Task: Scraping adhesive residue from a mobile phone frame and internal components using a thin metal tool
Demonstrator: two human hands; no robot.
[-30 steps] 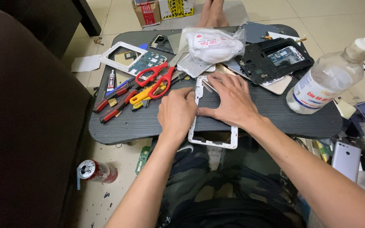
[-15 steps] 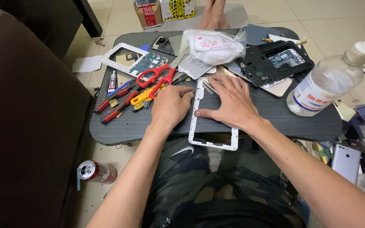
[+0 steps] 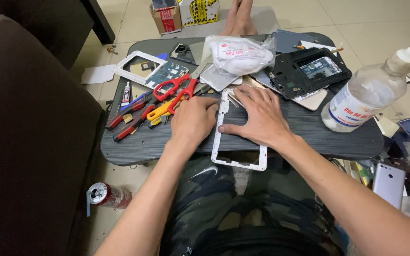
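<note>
White phone frame (image 3: 239,147) lies on the dark tray table (image 3: 309,137), overhanging its near edge. Right hand (image 3: 257,116) flat, pinning it; left hand (image 3: 193,118) curled at its left rail. Likely light, thin, flexes easily: grip the long rails.

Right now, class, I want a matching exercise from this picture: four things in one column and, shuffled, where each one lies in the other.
Things:
1. white phone frame
2. red scissors
3. clear bottle
4. drink can

Places:
A. on the floor, left of the table
B. under both hands, overhanging the table's near edge
C. right side of the table
D. among the tools, just beyond the left hand

Pairs: 1-B, 2-D, 3-C, 4-A
</note>
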